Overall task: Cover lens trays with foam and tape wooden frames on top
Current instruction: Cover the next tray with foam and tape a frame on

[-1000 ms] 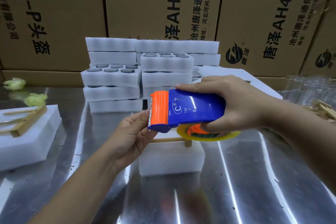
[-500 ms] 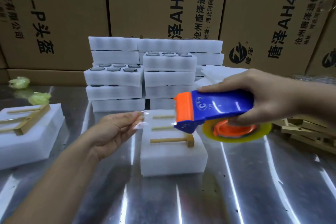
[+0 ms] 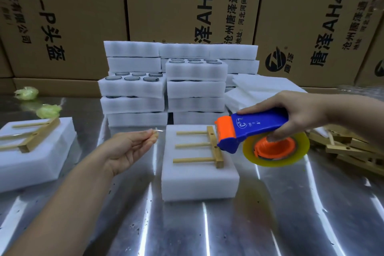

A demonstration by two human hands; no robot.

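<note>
A white foam block (image 3: 197, 183) sits at the table's middle with a wooden frame (image 3: 214, 145) lying on top. My right hand (image 3: 299, 114) grips a blue and orange tape dispenser (image 3: 249, 131) with a yellow tape roll (image 3: 276, 149), held just right of the frame. My left hand (image 3: 128, 147) is left of the block, palm up, and pinches the free end of clear tape (image 3: 156, 131). The tape stretches above the block toward the dispenser.
Stacks of foam lens trays (image 3: 133, 87) stand behind the block. Another foam block with a frame (image 3: 31, 147) lies at the left. Loose wooden frames (image 3: 349, 147) are piled at the right. Cardboard boxes (image 3: 187, 6) wall the back. Two green wads (image 3: 47, 110) lie far left.
My hands have moved apart: the dispenser went right and down, my left hand went left with the tape end, drawing tape out and uncovering the frame.
</note>
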